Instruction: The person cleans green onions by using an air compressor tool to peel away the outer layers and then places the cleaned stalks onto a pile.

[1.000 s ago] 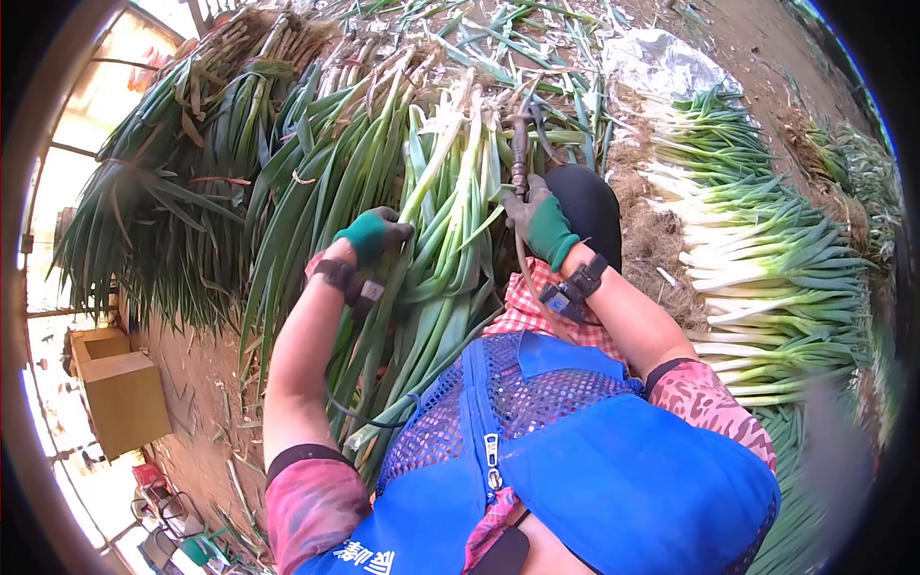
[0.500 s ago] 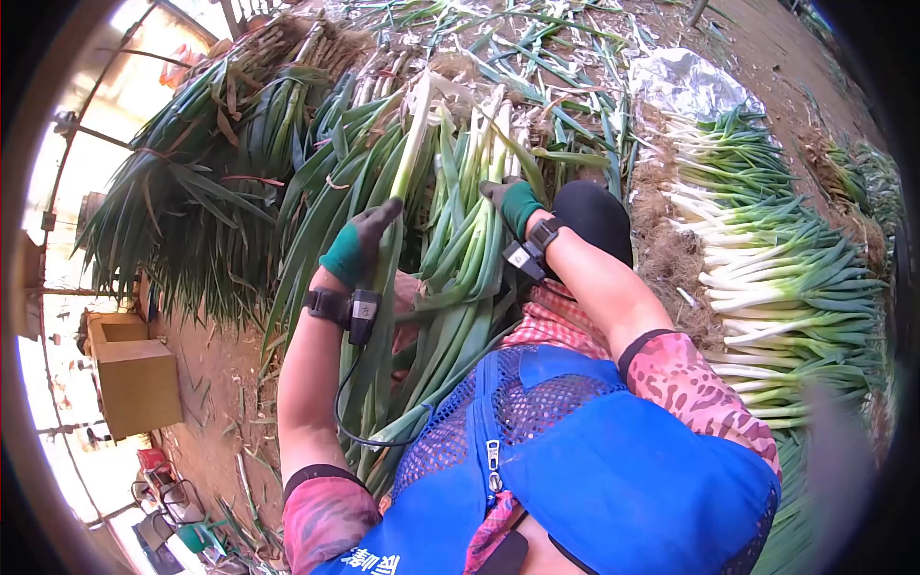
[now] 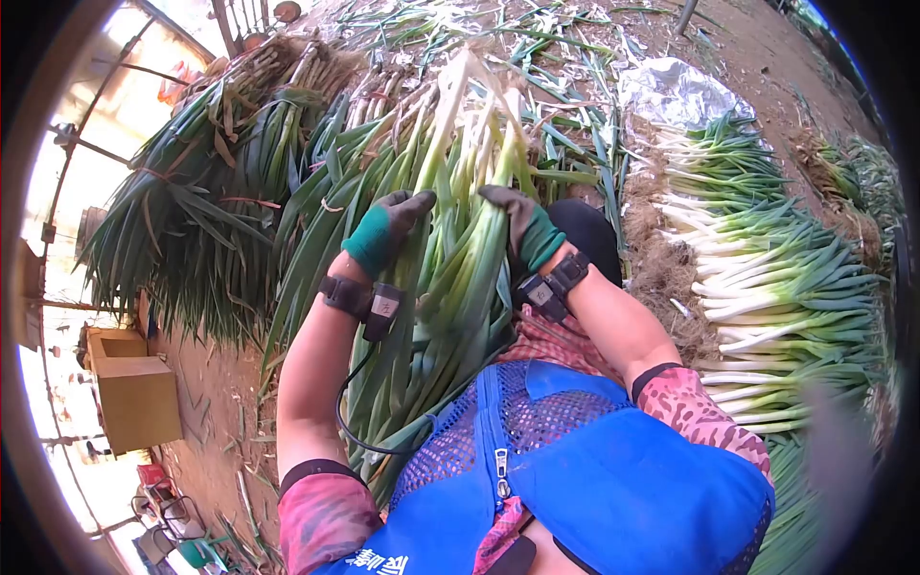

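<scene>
My left hand [image 3: 391, 228], in a dark glove with a green cuff, is closed on the green part of a long green onion [image 3: 441, 139]. To its right, my right hand [image 3: 522, 222], gloved alike, is closed on another green onion [image 3: 496, 168]. The white ends of these two come close together at the top. Between and below my hands, loose green onions [image 3: 450, 278] lie across my lap with their leaves toward me. My fingertips are partly hidden by the stalks and leaves.
Tied bundles of untrimmed green onions [image 3: 220, 182] are piled at the left. A long row of cleaned green onions [image 3: 757, 287] lies at the right, below a silvery sheet [image 3: 680, 91]. Leaf scraps [image 3: 575, 96] litter the ground ahead. A cardboard box [image 3: 136, 398] stands at the left.
My right hand has moved left and slightly down, and my left hand slightly right, so they are nearer each other. The white ends in my hands have come together.
</scene>
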A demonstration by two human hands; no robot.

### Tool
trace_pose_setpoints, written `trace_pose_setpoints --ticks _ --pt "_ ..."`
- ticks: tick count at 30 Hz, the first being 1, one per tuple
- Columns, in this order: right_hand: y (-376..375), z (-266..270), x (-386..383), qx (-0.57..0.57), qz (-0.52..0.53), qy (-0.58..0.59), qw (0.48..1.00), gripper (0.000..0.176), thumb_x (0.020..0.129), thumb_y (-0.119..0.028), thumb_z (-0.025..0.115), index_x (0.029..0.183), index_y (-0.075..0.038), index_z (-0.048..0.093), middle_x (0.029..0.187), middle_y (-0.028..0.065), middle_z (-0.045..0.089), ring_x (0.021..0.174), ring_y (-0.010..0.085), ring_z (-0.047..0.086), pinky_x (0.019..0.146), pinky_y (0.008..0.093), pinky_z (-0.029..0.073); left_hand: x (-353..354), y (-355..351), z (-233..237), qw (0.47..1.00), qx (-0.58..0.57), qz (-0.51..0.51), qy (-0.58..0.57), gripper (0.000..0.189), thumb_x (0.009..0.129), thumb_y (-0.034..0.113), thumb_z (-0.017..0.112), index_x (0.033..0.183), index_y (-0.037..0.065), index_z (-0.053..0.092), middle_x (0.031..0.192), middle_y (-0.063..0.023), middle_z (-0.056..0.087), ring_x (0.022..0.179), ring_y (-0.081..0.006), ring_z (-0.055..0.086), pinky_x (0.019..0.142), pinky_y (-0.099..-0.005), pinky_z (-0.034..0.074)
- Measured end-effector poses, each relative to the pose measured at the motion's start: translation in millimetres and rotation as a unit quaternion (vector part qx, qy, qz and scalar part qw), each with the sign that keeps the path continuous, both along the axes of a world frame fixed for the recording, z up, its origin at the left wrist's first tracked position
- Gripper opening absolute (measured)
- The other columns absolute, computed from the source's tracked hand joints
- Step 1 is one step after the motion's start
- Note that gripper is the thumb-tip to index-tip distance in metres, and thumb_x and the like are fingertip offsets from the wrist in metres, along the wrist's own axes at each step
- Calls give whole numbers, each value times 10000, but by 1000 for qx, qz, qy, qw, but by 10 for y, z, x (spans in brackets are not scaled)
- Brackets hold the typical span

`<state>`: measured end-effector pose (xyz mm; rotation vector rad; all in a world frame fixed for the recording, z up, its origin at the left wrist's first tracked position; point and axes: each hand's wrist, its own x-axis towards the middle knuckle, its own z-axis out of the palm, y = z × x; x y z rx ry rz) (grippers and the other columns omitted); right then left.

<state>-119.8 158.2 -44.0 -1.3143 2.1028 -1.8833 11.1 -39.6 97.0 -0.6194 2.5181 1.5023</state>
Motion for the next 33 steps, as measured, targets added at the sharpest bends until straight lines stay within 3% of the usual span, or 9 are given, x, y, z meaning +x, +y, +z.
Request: trace_pose_setpoints --ticks 2,4,8,14,16,19,24,30,33 --pt "36 505 41 4 -41 82 996 180 892 -19 604 1063 -12 661 1095 124 699 989 186 676 874 293 535 6 44 90 1000 -14 -4 -13 387 885 25 571 1270 25 599 1141 -194 652 1027 -335 647 896 -365 523" --pt "-88 715 294 -239 121 -538 799 206 876 -78 686 1062 2 649 1044 99 702 955 161 678 832 270 534 59 29 75 999 -24 -27 2 401 890 30 572 1291 31 584 1147 -192 648 1012 -332 649 886 -365 526" --pt "-162 906 854 -45 118 -387 913 392 903 -244 697 1134 57 600 985 85 702 870 130 643 800 293 530 42 -264 -280 953 -109 -153 236 462 868 10 590 1326 63 563 1151 -195 640 971 -332 656 848 -364 529" --pt "-419 990 930 -15 143 -293 945 441 936 -321 643 1174 46 588 1029 108 685 916 169 630 827 344 516 -322 -194 89 876 -303 -347 139 474 768 92 678 1237 154 659 942 -150 706 858 -311 677 754 -354 535" --pt "-416 923 873 -71 201 -337 917 383 979 -296 582 1217 3 584 1024 74 662 891 126 605 780 301 502 -371 -209 107 915 -272 -291 57 416 757 152 710 1169 98 685 874 -116 706 766 -253 664 732 -327 521" --pt "-305 390 571 -33 216 -398 891 336 1020 -298 526 1209 -34 613 965 -6 646 827 56 565 700 225 457 -347 -59 164 991 131 35 -19 356 777 246 722 1060 32 689 849 -65 685 729 -167 626 687 -289 487" --pt "-603 -187 -156 15 -159 -264 951 326 993 -287 543 1154 -9 604 885 111 658 813 242 608 819 348 489 -140 304 682 992 118 42 13 318 799 276 703 982 23 645 774 -15 595 668 -112 527 639 -269 428" --pt "-841 -392 -587 133 -18 -401 906 436 914 -332 631 1185 10 631 897 79 674 790 231 629 833 348 495 73 425 958 981 177 25 74 358 780 261 700 1034 25 609 798 -17 590 702 -103 525 649 -258 425" --pt "-941 4 -577 -138 80 -397 904 360 892 -303 713 1109 -18 677 865 51 681 717 122 625 661 279 501 111 361 1109 981 147 55 111 322 782 190 697 1044 31 598 821 -2 581 727 -90 523 665 -251 433"
